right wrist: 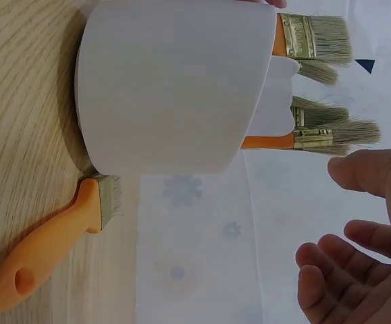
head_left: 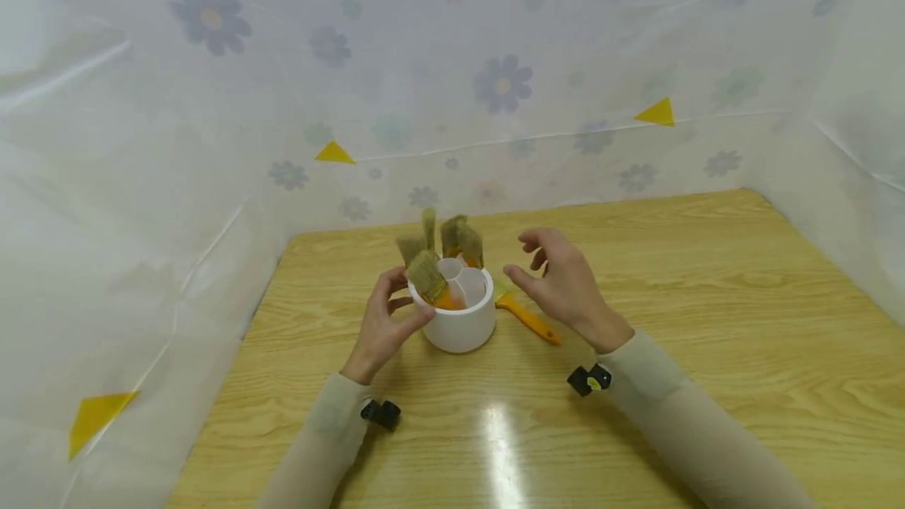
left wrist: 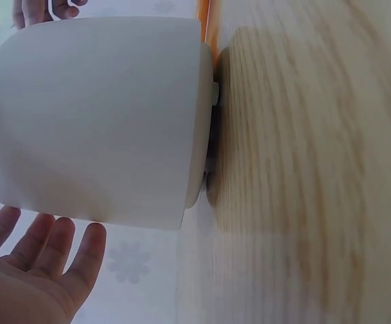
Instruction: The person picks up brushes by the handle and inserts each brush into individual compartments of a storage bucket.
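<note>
A round white brush holder point(head_left: 459, 328) with inner compartments stands on the wooden table. Several paintbrushes point(head_left: 427, 275) stand in it, bristles up, with orange handles. My left hand point(head_left: 385, 324) holds the holder's left side, thumb at the near rim and fingers on the far left wall. In the left wrist view, its fingertips point(left wrist: 60, 236) rest along the white wall. To the right of the holder, my right hand point(head_left: 566, 285) is raised with loosely bent fingers and holds nothing. Below it, one orange-handled paintbrush point(head_left: 529, 317) lies on the table, its bristles close to the holder's base.
The wood-grain table point(head_left: 707, 297) extends around the holder. Translucent flower-patterned sheeting point(head_left: 424, 100) closes off the back and both sides, marked with yellow triangles point(head_left: 657, 112).
</note>
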